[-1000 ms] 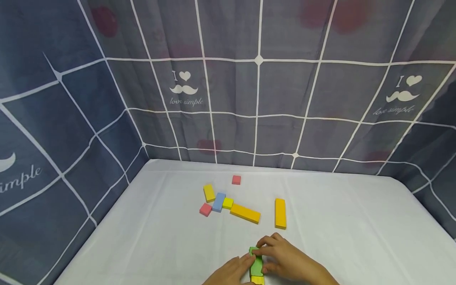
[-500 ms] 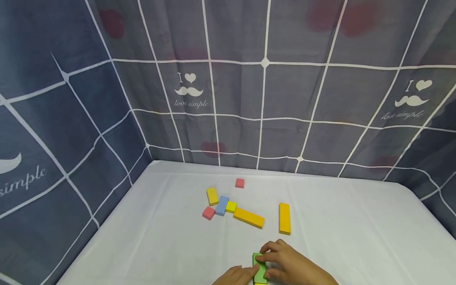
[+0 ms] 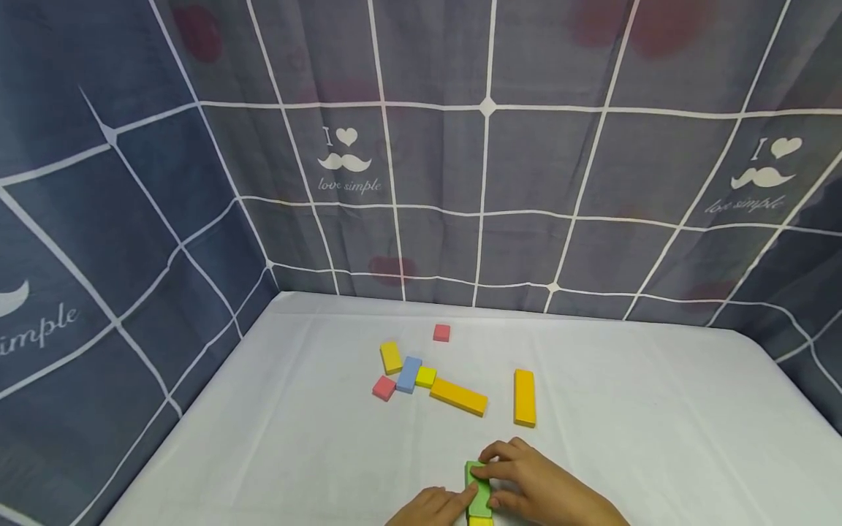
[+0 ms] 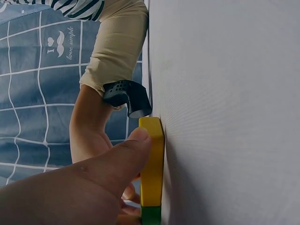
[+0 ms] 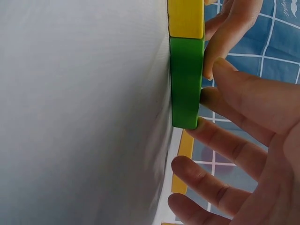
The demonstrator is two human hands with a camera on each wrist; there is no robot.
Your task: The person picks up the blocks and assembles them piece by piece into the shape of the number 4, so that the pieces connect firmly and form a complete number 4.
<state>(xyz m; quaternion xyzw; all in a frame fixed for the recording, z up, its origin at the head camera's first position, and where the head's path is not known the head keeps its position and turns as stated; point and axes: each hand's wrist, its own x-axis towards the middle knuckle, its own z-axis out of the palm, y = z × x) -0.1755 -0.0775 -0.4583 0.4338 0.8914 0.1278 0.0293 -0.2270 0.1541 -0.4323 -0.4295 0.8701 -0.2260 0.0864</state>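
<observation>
A green block (image 3: 479, 493) lies end to end with a yellow block (image 3: 480, 521) on the white table, near its front. The left hand (image 3: 434, 505) comes from the left, its extended index finger touching the green block's top. In the left wrist view, its thumb (image 4: 136, 140) presses against the yellow block (image 4: 152, 161). From the right, the right hand (image 3: 533, 478) rests fingertips on the far part of the green block, thumb beside it. The right wrist view shows two fingertips at the green block (image 5: 186, 84) and the other fingers spread loosely.
Beyond the hands lie a long orange-yellow block (image 3: 524, 398) and another slanted one (image 3: 458, 397). Farther left are a small yellow block (image 3: 426, 377), a blue block (image 3: 408, 375), a yellow block (image 3: 391, 358) and red blocks (image 3: 384, 389). A dark checked curtain (image 3: 434, 161) stands behind the table.
The left hand has shifted slightly over the green block, its index finger now farther along the top. The right hand stays nearly in place. The view tilts a little.
</observation>
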